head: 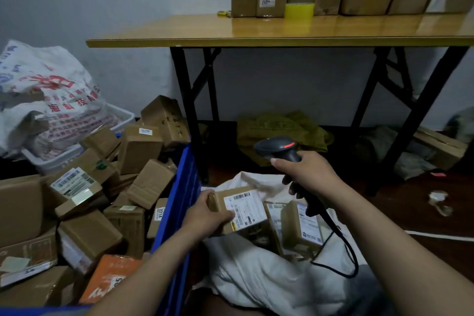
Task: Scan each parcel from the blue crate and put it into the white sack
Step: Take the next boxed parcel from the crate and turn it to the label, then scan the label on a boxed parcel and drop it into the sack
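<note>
Two hands share this step. The left hand (207, 213) has its grip clamped on a small brown parcel (242, 223), thumb across the near-left corner of its label (246, 206). It holds the parcel label-up just over the open mouth of the white sack (256, 277), right of the blue crate (180, 187). The right hand (307, 174) has its grip closed round the handle of the scanner (278, 146). The scanner's head sits farther off than the parcel, a red light glowing on top, and appears to aim away from the label rather than down at it. Whether the read has registered cannot be told. To do it well, the right wrist likely needs to tip the scanner head down toward the barcode strip at the label's far edge, which the thumb leaves uncovered. The left hand should meanwhile keep the parcel level and steady. The scanner's cable (342, 246) loops across the sack's mouth, so the parcel is best lowered left of it, beside the parcels in the sack (301, 226), not dropped onto the cord.
</note>
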